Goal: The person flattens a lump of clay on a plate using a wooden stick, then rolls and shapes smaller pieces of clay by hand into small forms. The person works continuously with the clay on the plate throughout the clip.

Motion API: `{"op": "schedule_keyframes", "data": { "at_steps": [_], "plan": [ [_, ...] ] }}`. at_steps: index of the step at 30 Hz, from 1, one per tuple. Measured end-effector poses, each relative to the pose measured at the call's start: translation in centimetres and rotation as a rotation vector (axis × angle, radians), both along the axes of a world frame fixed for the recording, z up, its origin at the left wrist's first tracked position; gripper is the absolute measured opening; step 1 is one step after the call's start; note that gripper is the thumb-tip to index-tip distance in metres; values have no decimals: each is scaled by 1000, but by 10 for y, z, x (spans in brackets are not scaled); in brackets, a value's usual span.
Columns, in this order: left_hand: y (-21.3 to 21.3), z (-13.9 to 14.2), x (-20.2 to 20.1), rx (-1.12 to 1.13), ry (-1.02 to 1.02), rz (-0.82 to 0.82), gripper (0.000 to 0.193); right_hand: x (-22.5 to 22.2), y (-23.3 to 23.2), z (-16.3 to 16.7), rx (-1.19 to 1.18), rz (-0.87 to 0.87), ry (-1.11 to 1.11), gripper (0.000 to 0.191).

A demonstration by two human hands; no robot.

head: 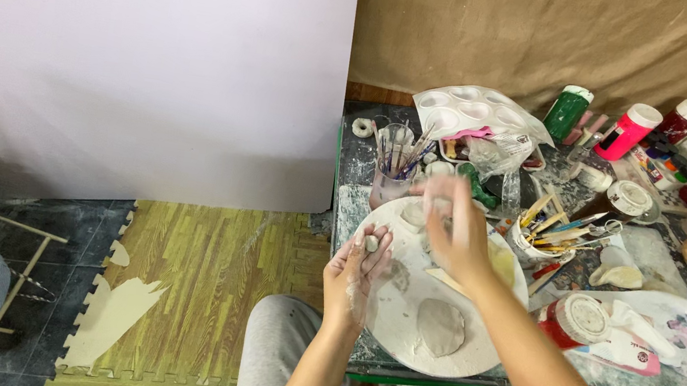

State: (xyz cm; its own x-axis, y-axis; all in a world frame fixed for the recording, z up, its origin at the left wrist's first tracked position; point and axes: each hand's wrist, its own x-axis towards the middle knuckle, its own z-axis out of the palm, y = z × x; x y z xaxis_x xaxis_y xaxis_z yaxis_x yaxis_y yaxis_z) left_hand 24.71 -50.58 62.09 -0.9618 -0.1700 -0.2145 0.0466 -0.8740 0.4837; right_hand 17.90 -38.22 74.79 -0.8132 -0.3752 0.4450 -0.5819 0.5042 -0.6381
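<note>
My left hand (357, 274) is raised palm-up over the left rim of a round white board (397, 322) and cradles a small grey lump of clay (371, 244) in its fingers. My right hand (455, 227) hovers blurred above the board's far side, fingers pinched together near a small pale bit; what it holds is unclear. A flattened grey clay disc (440, 327) lies on the board near my lap. A thin pale clay slab (502, 265) rests by my right wrist.
A cup of brushes (393, 166), a white paint palette (473, 110), a tub of modelling tools (548, 233), several paint bottles (627, 132) and a red-lidded jar (573, 322) crowd the low table. Wood-pattern foam mats (196, 289) cover the floor at left.
</note>
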Motion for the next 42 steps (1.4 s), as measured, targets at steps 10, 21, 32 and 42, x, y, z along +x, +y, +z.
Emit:
{"op": "schedule_keyframes", "data": {
  "at_steps": [10, 21, 32, 42],
  "plan": [
    [14, 10, 12, 20, 51, -103, 42, 59, 38, -64, 461, 258, 489, 37],
    [17, 22, 17, -14, 53, -101, 45, 59, 49, -71, 456, 204, 403, 42],
    [16, 23, 20, -12, 119, -160, 53, 69, 42, -62, 405, 188, 442, 66],
    [19, 10, 15, 13, 81, -135, 56, 67, 37, -68, 427, 235, 526, 51]
  ]
}}
